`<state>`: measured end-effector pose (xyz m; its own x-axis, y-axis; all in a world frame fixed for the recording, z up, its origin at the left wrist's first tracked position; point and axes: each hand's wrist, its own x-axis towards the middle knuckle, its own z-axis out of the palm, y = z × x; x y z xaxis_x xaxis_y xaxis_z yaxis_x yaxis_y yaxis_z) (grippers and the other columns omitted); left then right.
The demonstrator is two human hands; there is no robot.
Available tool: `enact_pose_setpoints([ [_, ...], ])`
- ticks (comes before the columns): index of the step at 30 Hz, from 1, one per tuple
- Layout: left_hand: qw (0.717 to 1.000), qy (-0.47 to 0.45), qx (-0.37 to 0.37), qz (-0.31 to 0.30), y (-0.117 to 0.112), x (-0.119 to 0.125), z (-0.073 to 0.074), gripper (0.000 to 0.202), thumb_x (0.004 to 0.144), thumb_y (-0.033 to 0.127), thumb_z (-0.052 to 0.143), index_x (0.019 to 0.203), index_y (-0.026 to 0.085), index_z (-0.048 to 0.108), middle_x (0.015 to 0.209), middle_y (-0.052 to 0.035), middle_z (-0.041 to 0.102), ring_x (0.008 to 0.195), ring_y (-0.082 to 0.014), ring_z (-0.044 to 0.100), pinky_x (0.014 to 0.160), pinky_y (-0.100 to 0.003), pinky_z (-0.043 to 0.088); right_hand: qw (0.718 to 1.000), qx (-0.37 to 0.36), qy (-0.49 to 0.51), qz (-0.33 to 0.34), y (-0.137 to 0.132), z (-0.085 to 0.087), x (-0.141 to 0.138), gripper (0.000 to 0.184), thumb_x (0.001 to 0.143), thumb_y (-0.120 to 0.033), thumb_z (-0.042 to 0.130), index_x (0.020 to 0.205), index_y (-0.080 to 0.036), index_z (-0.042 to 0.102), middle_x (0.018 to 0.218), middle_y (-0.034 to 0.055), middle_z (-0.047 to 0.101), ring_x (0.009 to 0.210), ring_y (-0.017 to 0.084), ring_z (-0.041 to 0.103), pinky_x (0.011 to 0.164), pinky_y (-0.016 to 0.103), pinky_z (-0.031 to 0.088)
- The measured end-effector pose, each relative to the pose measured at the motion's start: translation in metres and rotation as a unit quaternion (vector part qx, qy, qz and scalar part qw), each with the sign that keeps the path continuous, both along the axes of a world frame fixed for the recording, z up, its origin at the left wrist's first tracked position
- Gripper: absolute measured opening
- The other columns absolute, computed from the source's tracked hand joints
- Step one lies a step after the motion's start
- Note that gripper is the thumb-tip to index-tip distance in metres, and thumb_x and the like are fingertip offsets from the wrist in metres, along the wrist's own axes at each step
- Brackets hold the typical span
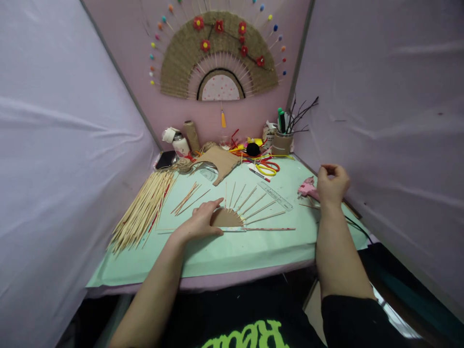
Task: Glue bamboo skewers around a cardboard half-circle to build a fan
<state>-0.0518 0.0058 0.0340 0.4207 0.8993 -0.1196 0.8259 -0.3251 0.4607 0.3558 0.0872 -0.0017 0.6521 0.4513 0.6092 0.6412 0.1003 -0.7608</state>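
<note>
My left hand (201, 221) lies flat with fingers stretched out on the left part of a brown cardboard half-circle (227, 218). Several thin wooden skewers (256, 209) fan out from that half-circle over the pale green mat (246, 249). My right hand (331, 184) hovers raised at the right edge of the table, fingers curled in a pinch; what it holds, if anything, is too small to make out. A pink glue gun (307, 187) lies just left of that hand.
A big bundle of loose skewers (143, 210) lies at the left. A clear ruler (276, 195), yellow scissors (267, 168), cut cardboard (221, 162), twine spool (191, 135), bottle (179, 142) and a cup of pens (282, 140) crowd the back. A finished woven fan (219, 55) hangs on the wall.
</note>
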Motion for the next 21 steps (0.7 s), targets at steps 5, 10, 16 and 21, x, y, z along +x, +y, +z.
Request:
enact_pose_setpoints([
  [5,1.000,-0.003,0.000,-0.009,0.005,0.005,-0.004,0.097,0.069,0.033,0.081,0.152,0.026,0.032,0.145,-0.0128,0.051,0.135,-0.0348,0.042,0.111,-0.054,0.031,1.000,0.006,0.004,0.004,0.001,0.001,0.000,0.014,0.073,-0.024,0.053,0.078,-0.018,0.064,0.077,0.0066,0.068,0.074,0.021,0.063,0.081,0.037,0.050],
  [10,1.000,-0.013,0.013,-0.015,0.009,0.005,-0.011,0.094,0.069,0.034,0.082,0.151,0.027,0.035,0.148,-0.0131,0.048,0.137,-0.0349,0.040,0.110,-0.052,0.032,1.000,0.004,0.004,0.007,0.001,0.001,0.000,0.015,0.073,-0.025,0.052,0.079,-0.017,0.063,0.078,0.0070,0.068,0.075,0.021,0.063,0.082,0.037,0.050],
  [16,0.999,-0.014,0.034,-0.020,0.008,0.004,-0.013,0.090,0.069,0.036,0.083,0.148,0.027,0.040,0.147,-0.0128,0.048,0.138,-0.0343,0.039,0.111,-0.050,0.031,1.000,-0.004,0.008,0.013,0.000,0.000,0.000,0.015,0.074,-0.025,0.051,0.080,-0.018,0.063,0.077,0.0059,0.067,0.076,0.022,0.064,0.084,0.038,0.050],
  [21,0.995,-0.027,0.089,-0.023,0.008,0.006,-0.013,0.062,0.079,0.043,0.075,0.135,0.024,0.055,0.139,-0.0111,0.055,0.130,-0.0305,0.045,0.107,-0.047,0.034,1.000,-0.019,0.006,0.019,-0.001,0.001,0.000,0.013,0.076,-0.025,0.050,0.081,-0.019,0.061,0.080,0.0063,0.067,0.080,0.024,0.065,0.085,0.040,0.050],
])
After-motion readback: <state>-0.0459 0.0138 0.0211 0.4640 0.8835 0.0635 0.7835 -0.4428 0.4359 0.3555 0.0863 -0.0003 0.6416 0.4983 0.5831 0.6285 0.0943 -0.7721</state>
